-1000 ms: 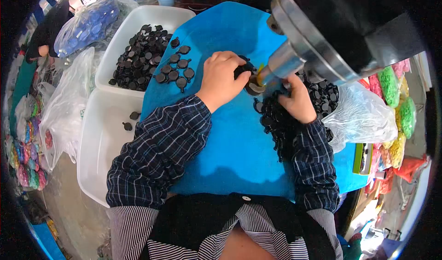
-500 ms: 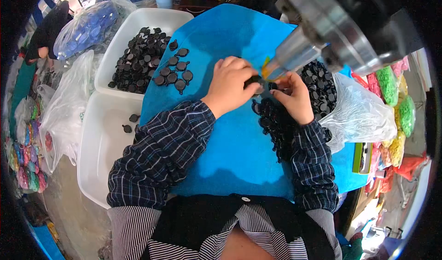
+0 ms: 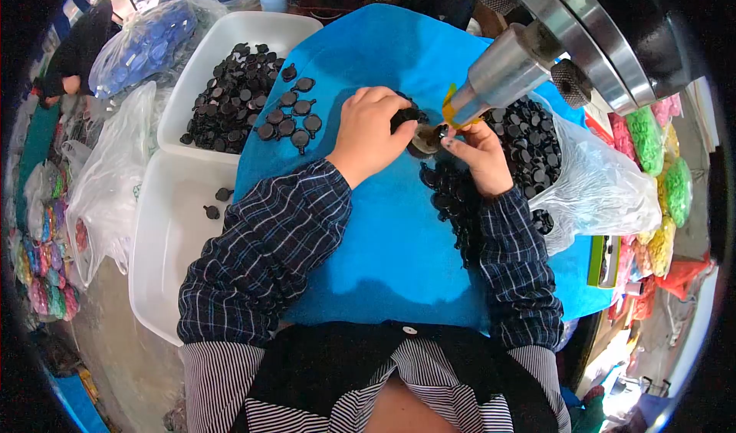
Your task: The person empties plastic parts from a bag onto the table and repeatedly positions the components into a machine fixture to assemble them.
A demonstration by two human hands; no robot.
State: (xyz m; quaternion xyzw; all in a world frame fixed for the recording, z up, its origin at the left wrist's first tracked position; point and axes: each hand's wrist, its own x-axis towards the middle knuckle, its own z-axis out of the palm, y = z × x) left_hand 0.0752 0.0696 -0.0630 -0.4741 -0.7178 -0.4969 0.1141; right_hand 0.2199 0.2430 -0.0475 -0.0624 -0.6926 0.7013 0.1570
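My left hand (image 3: 369, 132) is curled around several black round tabbed pieces (image 3: 406, 117), with its thumb in front of them. It is just left of a small round metal base (image 3: 423, 140). My right hand (image 3: 481, 155) pinches a small black piece (image 3: 443, 131) between thumb and fingertips, beside that base. Above it points the metal ram of a press (image 3: 502, 69), with yellow material around its tip (image 3: 451, 105). Below my hands, a heap of black pieces (image 3: 458, 207) lies on the blue tabletop (image 3: 376, 256), partly covered by my right forearm.
Several finished-looking black discs (image 3: 287, 118) lie at the left of the tabletop. A white bin (image 3: 176, 126) holds many more; another white bin (image 3: 157, 256) holds a few. At right, a clear plastic bag (image 3: 598, 180) spills black discs (image 3: 529, 145). The press head (image 3: 606, 34) overhangs the upper right.
The press head, blurred before, now stands sharp and slightly higher, leaving the metal base visible. My left hand has shifted a little left; my right hand stays close to the base.
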